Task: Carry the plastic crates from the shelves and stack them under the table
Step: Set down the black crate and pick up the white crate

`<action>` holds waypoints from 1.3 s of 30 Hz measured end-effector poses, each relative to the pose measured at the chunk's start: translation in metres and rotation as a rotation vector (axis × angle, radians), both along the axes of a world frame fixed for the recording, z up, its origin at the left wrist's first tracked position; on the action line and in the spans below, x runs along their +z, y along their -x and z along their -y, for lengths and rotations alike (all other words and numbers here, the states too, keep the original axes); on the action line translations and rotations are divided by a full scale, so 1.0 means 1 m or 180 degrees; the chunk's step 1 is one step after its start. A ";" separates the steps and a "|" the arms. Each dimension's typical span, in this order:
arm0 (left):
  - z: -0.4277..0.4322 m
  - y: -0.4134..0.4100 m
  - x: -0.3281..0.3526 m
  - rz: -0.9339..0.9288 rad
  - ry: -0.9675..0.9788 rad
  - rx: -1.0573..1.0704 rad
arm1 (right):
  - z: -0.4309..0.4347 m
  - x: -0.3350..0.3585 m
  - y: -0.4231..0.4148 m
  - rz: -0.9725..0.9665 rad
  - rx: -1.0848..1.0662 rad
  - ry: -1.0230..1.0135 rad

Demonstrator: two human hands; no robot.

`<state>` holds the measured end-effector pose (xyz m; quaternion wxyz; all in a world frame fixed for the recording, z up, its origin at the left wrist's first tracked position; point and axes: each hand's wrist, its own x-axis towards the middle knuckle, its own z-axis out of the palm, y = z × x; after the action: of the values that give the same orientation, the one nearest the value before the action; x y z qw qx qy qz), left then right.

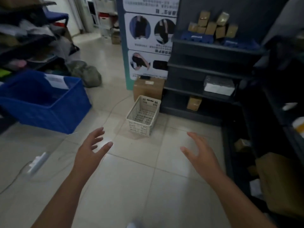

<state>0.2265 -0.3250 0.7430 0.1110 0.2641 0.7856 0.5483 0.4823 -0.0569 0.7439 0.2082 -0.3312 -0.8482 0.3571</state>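
Stockroom — shelves point(212, 69) w/ boxes point(212, 27)

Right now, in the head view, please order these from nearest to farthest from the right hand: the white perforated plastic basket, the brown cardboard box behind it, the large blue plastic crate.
From the right hand:
1. White perforated plastic basket, on the floor ahead, slightly left.
2. Brown cardboard box, behind the basket, beside the dark shelves.
3. Large blue plastic crate, far left.

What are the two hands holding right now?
Nothing. The left hand and right hand are both open and empty above the tiled floor, short of the white slotted plastic crate.
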 end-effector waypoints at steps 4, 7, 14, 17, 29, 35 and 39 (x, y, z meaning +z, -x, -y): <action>-0.092 0.047 -0.006 0.0112 0.0024 -0.0131 | -0.075 -0.003 0.022 0.0077 -0.0245 -0.0040; -0.155 0.079 -0.016 0.0180 0.0134 -0.0142 | -0.137 -0.011 0.048 0.0079 -0.0359 -0.0017; -0.288 0.146 -0.051 0.0322 0.0237 0.0266 | -0.302 -0.040 0.140 0.0138 -0.0166 0.0083; -0.338 0.170 -0.067 0.0492 0.0324 0.0613 | -0.381 -0.042 0.194 0.0153 0.0134 0.0243; -0.480 0.289 -0.147 0.1120 0.0347 0.1875 | -0.595 -0.088 0.451 0.0723 0.1130 0.0567; -0.552 0.355 -0.198 0.1702 0.0465 0.2160 | -0.660 -0.119 0.567 0.0960 0.1313 0.0655; -0.594 0.384 -0.219 0.1916 0.0506 0.2390 | -0.696 -0.135 0.626 0.1260 0.1555 0.0564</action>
<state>-0.1577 0.2692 0.5239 0.1476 -0.2172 0.7991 0.5408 -0.1433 0.6395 0.6092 -0.0823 -0.1977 -0.8922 0.3976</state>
